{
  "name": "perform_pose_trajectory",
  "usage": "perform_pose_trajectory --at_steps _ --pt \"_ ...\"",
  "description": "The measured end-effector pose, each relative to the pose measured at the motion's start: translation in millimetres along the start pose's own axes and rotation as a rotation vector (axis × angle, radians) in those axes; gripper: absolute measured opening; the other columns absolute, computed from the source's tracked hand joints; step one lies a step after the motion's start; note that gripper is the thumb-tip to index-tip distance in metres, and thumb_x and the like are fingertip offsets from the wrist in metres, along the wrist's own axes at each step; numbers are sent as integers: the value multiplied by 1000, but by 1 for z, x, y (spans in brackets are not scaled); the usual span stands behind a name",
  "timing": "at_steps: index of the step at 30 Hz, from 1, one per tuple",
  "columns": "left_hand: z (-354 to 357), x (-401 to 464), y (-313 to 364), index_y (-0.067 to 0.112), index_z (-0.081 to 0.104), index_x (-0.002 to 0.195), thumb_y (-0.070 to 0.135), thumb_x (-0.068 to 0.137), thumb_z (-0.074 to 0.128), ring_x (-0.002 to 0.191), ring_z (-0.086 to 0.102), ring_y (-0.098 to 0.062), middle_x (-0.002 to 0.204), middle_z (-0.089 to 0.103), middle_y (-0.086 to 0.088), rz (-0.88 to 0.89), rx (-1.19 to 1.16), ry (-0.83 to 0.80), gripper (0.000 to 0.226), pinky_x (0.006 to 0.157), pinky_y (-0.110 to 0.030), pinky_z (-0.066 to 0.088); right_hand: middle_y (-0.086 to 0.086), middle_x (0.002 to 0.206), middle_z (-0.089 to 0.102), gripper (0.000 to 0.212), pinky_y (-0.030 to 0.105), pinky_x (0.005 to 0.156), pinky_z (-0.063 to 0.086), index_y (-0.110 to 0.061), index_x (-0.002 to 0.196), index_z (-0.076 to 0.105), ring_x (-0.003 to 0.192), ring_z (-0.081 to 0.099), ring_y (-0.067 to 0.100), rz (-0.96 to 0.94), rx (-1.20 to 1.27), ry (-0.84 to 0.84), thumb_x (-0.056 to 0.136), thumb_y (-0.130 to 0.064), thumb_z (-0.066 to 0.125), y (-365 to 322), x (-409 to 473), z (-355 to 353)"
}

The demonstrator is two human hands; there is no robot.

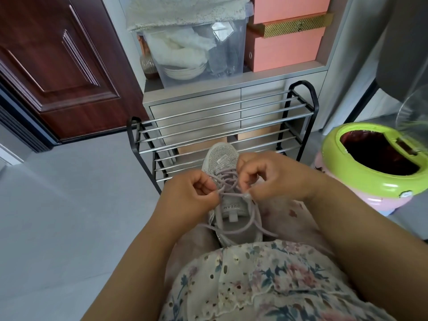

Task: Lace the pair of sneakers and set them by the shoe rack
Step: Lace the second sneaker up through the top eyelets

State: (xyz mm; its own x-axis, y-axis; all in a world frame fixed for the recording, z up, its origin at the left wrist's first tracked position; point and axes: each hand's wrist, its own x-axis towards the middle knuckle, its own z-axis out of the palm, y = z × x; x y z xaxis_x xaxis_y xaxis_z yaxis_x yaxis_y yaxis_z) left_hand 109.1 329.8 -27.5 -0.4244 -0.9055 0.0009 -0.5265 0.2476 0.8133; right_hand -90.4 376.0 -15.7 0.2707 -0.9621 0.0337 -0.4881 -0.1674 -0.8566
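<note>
**knotty_pine:** So where's this at? One grey mesh sneaker (221, 181) sits on the person's lap, toe pointing at the black and chrome shoe rack (222, 126). The lilac lace (228, 181) is crossed through the upper eyelets. I only see one shoe of the pair, so no idea where the other is.

**solefood22:** Yeah, same. The left hand (185, 200) has its fingers curled and is pinching a strand of lace at the left edge of the tongue. The right hand (273, 179) is curled too, pinching the lace right beside the clear aglet (246, 195), just at the top right eyelet. Looks to me like threading the last holes.

**knotty_pine:** What could go wrong from here, you reckon?

**solefood22:** The loose ends. Two long tails hang over the heel onto the floral skirt (254, 286). If one side gets pulled harder, the ends come out uneven and the bow is a pain. The shoe's only balanced on the knees, nothing is holding it, so a sharp tug could tip it onto the grey floor (69, 193).

**knotty_pine:** And that green-rimmed bin (370, 158) is near on the right with its mouth wide open.

**solefood22:** Ha, a dropped shoe could roll that way, though it's a long shot.
</note>
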Motion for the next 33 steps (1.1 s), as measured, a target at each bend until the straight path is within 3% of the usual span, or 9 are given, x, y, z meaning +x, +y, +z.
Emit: perform_pose_trajectory --at_steps 3,8,12,15,18,20,23,28,33 --pt "-2 1 0 20 68 67 11 71 74 50 54 2 59 65 10 -19 7 7 12 51 -14 46 -13 73 54 6 29 67 39 -29 66 66 70 48 16 0 83 -14 61 -25 66 0 -6 -12" --pt "1 2 2 18 68 67 12 71 76 49 54 2 60 67 5 -2 23 4 10 48 -13 44 -12 82 52 27 22 67 39 -27 84 68 75 47 4 43 -323 76 68 -46 78 -7 5 3" --pt "0 2 1 18 69 68 13 72 76 51 55 1 62 68 3 3 30 -7 10 49 -13 45 -7 85 51 17 20 66 28 -22 87 71 84 43 6 -72 -610 72 78 -35 73 -8 14 20" --pt "-2 1 0 17 69 67 10 72 75 50 54 0 61 67 3 -14 12 -1 11 49 -15 44 -7 80 50 4 14 67 34 -16 78 72 77 45 5 -68 -417 33 77 -19 74 -8 11 13" --pt "-3 2 -3 17 69 68 11 73 73 51 54 -4 62 68 1 -49 11 16 9 53 -25 49 -13 74 50 8 24 67 40 -23 64 69 71 48 9 -24 -15 -93 67 -24 76 -14 -3 -7" --pt "-3 3 -3 17 69 68 14 72 74 51 54 -5 60 67 2 -52 -6 12 7 53 -27 50 -14 74 51 6 28 68 40 -26 61 67 70 48 10 8 -12 -105 64 -23 71 -17 -7 -16" --pt "1 2 1 18 68 67 16 72 75 49 52 -2 58 66 5 -33 -32 -9 9 49 -18 44 -9 77 52 9 37 74 45 -19 68 67 73 50 11 44 -227 -5 75 -22 73 -15 -4 -18" --pt "2 1 2 18 68 69 18 73 78 52 55 -1 63 68 2 -23 -28 -24 11 50 -14 45 -8 84 53 26 18 69 38 -23 79 70 83 47 4 4 -520 16 74 -48 72 -23 5 5" --pt "0 0 1 19 69 69 16 74 75 55 59 0 65 69 5 -14 8 3 8 54 -17 48 -14 78 43 15 7 64 28 -18 83 71 82 41 5 -53 -678 -19 82 -33 68 -21 11 16"
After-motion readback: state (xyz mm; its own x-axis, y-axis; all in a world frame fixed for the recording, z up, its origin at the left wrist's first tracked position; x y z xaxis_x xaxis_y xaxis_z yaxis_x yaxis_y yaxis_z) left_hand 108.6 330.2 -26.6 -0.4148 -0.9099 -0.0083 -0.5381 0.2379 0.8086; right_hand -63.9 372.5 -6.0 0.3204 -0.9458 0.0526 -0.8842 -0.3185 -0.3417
